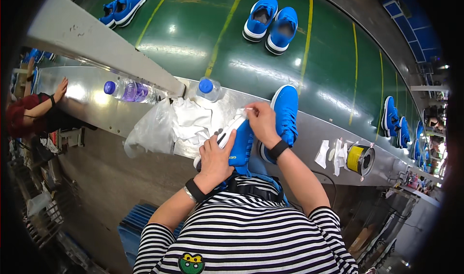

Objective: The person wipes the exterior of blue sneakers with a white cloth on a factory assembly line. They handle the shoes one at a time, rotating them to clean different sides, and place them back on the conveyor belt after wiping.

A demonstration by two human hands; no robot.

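Observation:
My left hand point(215, 159) is wrapped round a blue sneaker point(240, 146), which is tilted on its side close to my body with its white sole turned to the left. My right hand point(263, 123) pinches a small white cloth point(245, 111) against the toe end of that sole. The cloth is partly hidden by the fingertips. Just right of my right hand lies another blue sneaker point(286, 107), laces up, across the bench edge. A heap of white cloth pieces point(192, 122) rests left of the held shoe, beside a clear plastic bag point(153, 129).
Beyond the metal bench point(309, 146) runs a green conveyor point(333, 71) carrying blue sneaker pairs point(261, 18). Two bottles point(130, 90) point(209, 89) stand near a slanted white post point(106, 44). At right sits a yellow-labelled tin point(360, 159). A co-worker's arm point(43, 107) reaches in at left.

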